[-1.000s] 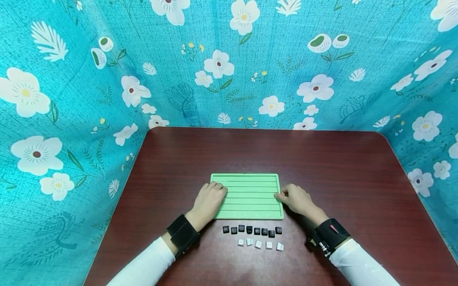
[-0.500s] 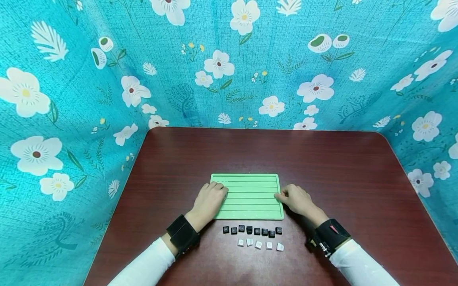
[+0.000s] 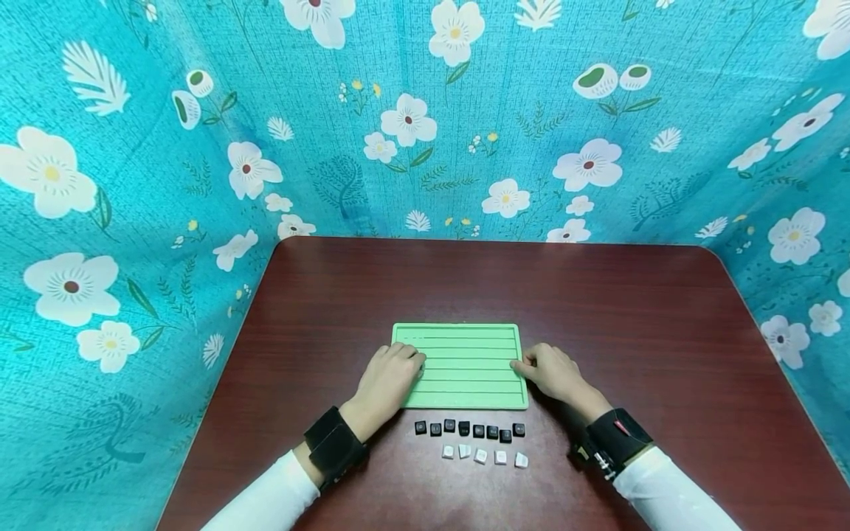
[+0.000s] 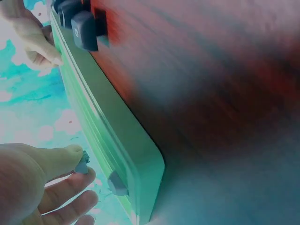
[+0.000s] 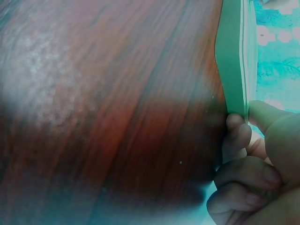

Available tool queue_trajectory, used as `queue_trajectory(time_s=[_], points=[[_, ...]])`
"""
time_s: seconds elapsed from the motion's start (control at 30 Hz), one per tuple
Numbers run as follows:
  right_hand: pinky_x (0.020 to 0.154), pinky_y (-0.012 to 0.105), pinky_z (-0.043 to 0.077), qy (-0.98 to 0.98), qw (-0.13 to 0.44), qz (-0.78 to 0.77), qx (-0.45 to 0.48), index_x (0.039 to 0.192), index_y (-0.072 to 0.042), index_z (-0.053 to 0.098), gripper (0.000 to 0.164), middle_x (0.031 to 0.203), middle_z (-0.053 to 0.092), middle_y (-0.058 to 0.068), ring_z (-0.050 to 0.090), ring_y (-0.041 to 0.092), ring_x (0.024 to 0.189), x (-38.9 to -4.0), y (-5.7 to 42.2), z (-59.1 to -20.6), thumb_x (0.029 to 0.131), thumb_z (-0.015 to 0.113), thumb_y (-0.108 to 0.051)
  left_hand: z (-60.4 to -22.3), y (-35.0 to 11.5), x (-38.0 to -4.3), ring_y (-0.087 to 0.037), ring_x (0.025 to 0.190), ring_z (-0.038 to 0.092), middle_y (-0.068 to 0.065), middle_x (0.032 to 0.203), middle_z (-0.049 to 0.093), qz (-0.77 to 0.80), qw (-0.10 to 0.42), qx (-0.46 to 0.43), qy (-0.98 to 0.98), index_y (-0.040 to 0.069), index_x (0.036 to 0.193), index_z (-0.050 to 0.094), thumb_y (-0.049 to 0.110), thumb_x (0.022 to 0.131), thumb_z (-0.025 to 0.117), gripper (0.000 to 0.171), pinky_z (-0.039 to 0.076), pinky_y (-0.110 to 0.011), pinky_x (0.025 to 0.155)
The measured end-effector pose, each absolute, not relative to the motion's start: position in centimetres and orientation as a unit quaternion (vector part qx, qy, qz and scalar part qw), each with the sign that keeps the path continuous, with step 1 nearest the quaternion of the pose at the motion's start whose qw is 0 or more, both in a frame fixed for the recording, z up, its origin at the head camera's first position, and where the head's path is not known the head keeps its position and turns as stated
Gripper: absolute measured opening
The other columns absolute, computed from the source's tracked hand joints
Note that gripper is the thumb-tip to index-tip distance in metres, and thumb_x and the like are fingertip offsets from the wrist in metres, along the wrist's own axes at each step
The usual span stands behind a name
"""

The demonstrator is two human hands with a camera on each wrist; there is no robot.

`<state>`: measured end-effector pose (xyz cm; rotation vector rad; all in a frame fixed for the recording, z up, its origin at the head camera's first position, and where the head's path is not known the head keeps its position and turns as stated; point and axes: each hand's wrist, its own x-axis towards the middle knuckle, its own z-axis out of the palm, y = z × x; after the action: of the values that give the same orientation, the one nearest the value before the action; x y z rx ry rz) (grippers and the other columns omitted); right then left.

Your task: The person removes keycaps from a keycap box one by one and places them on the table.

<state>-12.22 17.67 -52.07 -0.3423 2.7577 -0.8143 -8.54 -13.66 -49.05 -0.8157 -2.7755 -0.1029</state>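
Observation:
A light green ridged board [image 3: 471, 375] lies flat on the table. My left hand [image 3: 390, 375] is over its left side, pinching a small dark keycap [image 4: 82, 163] between thumb and index finger, as the left wrist view shows. Another dark keycap [image 4: 117, 183] sits on the board near its corner, hidden by the hand in the head view. With thumb on top and curled fingers at the side, my right hand [image 3: 554, 372] grips the board's right edge [image 5: 233, 61].
In front of the board, a row of several black keycaps [image 3: 464, 428] lies on the dark wooden table [image 3: 598, 295]. Nearer still is a row of several white keycaps [image 3: 480, 457]. A blue flowered cloth [image 3: 465, 162] hangs behind and beside the table.
The left wrist has shifted slightly toward the body and left, its fingers staying over the board's left side. The right hand keeps its place at the right edge.

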Motion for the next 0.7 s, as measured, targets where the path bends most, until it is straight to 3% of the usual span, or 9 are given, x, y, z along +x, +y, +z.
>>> queue_trajectory(time_s=[0.7], points=[[0.043, 0.026, 0.015, 0.944, 0.12, -0.284, -0.122, 0.054, -0.017, 0.04, 0.046, 0.048, 0.028, -0.008, 0.024, 0.01, 0.041, -12.2, 17.7, -51.9, 0.089, 0.058, -0.041, -47.9, -12.7, -6.7, -0.017, 0.084, 0.057, 0.002, 0.088, 0.065, -0.044, 0.146, -0.3, -0.942, 0.014, 0.09, 0.068, 0.018, 0.087, 0.061, 0.008, 0.041, -0.029, 0.064]])
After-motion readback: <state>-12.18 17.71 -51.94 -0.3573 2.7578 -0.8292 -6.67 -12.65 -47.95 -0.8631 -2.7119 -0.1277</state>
